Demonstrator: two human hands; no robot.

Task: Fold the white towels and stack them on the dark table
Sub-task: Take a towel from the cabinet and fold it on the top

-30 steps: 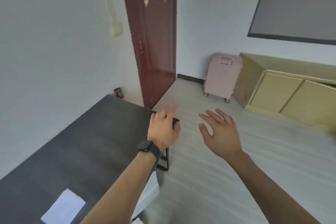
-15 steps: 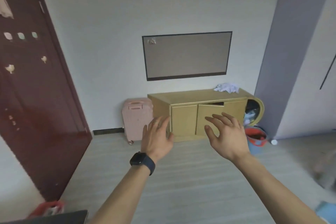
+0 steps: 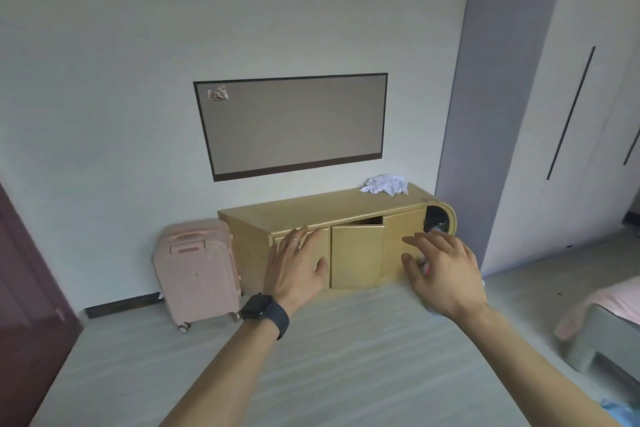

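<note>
Nearest the camera, two bare forearms reach forward over the pale floor (image 3: 346,357). The left hand (image 3: 294,267), with a dark watch (image 3: 265,310) on its wrist and a ring on one finger, is spread wide with nothing in it; the right hand (image 3: 443,270) is likewise splayed and empty, palm down, fingers loosely curved. Both hang in the air, touching nothing. Beyond them stands a low yellow cabinet (image 3: 311,211) against the wall, its middle door (image 3: 356,255) ajar, with a pink suitcase (image 3: 197,270) just beside it at nine o'clock. The white towels (image 3: 384,184) lie in a crumpled heap on the cabinet's top near its right end, at about twelve o'clock from the right hand and one o'clock from the left, well apart from both. The rounded open end of the cabinet holds something dark, too blurred to name. Above, a grey board (image 3: 294,125) is fixed to the wall; at three o'clock rises a tall wardrobe (image 3: 554,114), and a dark red door (image 3: 27,288) shows at the left edge.
</note>
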